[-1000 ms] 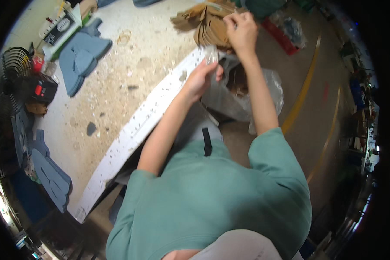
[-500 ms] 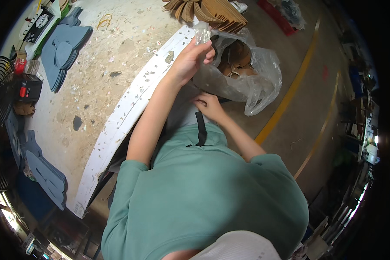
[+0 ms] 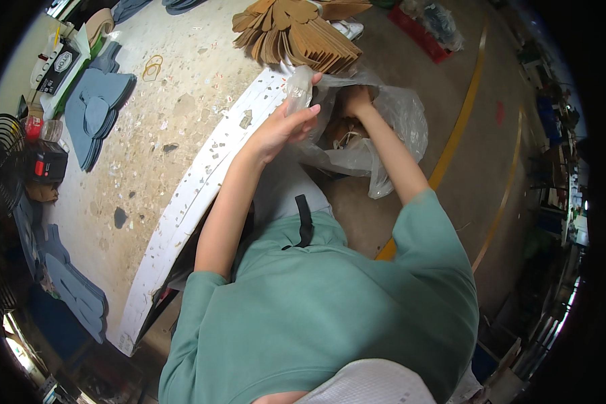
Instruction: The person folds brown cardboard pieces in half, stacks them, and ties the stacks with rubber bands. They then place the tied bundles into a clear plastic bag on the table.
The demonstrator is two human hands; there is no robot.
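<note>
The bag (image 3: 411, 114) is stretching rightward from the left hand (image 3: 276, 129), whose fingers are gripping its edge at upper centre. The right hand (image 3: 358, 101), nearer, is sitting just above the brown pieces (image 3: 337, 130) lying inside; its fingers are too shaded to tell.

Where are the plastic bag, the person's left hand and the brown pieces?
Plastic bag (image 3: 404, 111): head view, on its right side wall.
Left hand (image 3: 279, 131): head view, middle of the hand.
Brown pieces (image 3: 295, 39): head view, middle of the pile.
</note>
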